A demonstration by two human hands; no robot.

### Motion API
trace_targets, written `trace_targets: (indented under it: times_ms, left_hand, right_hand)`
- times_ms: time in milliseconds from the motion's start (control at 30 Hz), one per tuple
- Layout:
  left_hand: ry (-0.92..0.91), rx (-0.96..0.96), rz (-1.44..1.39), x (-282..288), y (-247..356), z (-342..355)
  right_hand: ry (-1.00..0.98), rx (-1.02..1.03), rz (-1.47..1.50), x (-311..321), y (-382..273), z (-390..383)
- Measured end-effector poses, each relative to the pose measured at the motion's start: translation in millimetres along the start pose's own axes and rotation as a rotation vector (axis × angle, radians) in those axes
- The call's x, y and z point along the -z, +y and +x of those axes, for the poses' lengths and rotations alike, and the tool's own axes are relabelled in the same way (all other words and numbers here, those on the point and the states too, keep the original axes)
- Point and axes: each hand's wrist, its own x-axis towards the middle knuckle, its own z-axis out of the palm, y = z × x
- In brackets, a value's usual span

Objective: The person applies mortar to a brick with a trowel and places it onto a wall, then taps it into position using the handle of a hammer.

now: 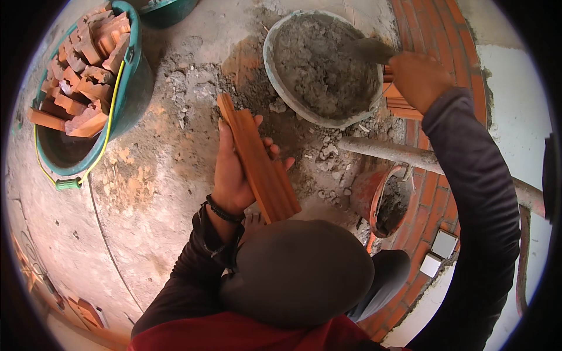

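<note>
In my left hand (230,178) lies a long orange clay brick (260,161) with a grooved, stepped profile, tilted across the palm, fingers wrapped round its far side. My right hand (420,81) is closed on a trowel (370,51), its handle hidden by the fist. The trowel's blade reaches over the right part of a round tub (275,93) and touches the wet grey mortar (319,73) inside. Just under my right hand, more grooved orange bricks (403,105) show beside the tub's rim.
A green bucket (140,76) of broken brick pieces (88,85) stands at the far left. An orange bucket (366,196) with mortar lies tipped at right, below a pole (392,151). Brickwork (424,210) with white boxes (438,251) runs along the right. Rubble (193,88) litters the floor.
</note>
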Motion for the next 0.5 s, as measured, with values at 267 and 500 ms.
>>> trace_targets:
  times_ms: [267,500]
  left_hand:
    - [0.035,-0.115,0.154,3.4,-4.1,-2.6]
    - [0.102,-0.164,0.198,5.1,-12.6,-3.0]
  right_hand:
    - [-0.098,0.218,0.026,-22.9,1.9,4.8]
    - [-0.175,0.502,0.119,-28.0,16.3,6.9]
